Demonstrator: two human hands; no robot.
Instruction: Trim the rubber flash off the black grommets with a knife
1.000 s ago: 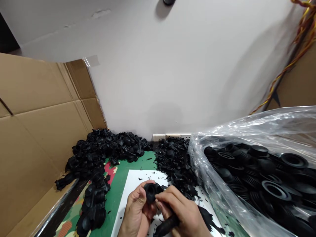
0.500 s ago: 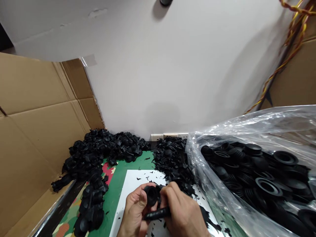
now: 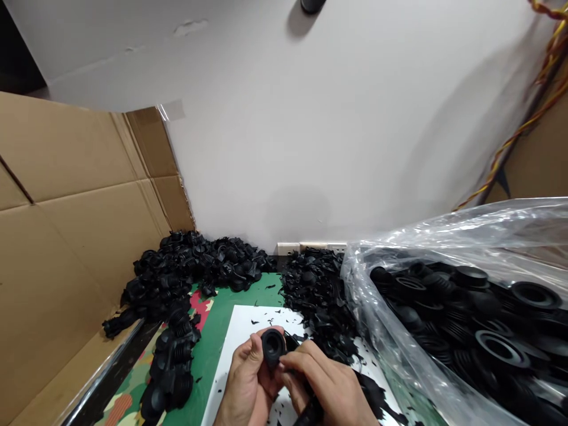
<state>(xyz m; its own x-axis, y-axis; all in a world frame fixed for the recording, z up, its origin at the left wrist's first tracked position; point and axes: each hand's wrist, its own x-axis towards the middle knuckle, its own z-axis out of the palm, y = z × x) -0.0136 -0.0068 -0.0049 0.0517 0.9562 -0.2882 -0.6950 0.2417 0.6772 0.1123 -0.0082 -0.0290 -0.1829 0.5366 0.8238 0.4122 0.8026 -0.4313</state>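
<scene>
My left hand (image 3: 246,378) is closed around a black rubber bellows boot (image 3: 272,346), its round open end facing up toward me. My right hand (image 3: 326,381) is closed too, with thumb and fingertips pinching at the boot's lower right edge. A dark, rod-like tool handle (image 3: 310,412) shows beneath the right palm; its working end is hidden. Both hands are over a white sheet (image 3: 231,349) strewn with small black rubber scraps.
Joined black rubber boots (image 3: 171,367) are heaped at the left and back. A pile of black scraps (image 3: 315,284) lies beyond my right hand. At right, a clear plastic bag (image 3: 359,278) holds several black boots (image 3: 501,349). Cardboard (image 3: 89,219) walls the left side.
My right fingers have moved onto the boot's rim. The tool handle, which pointed left across the boot, is now swung down under the right palm. The view has shifted slightly.
</scene>
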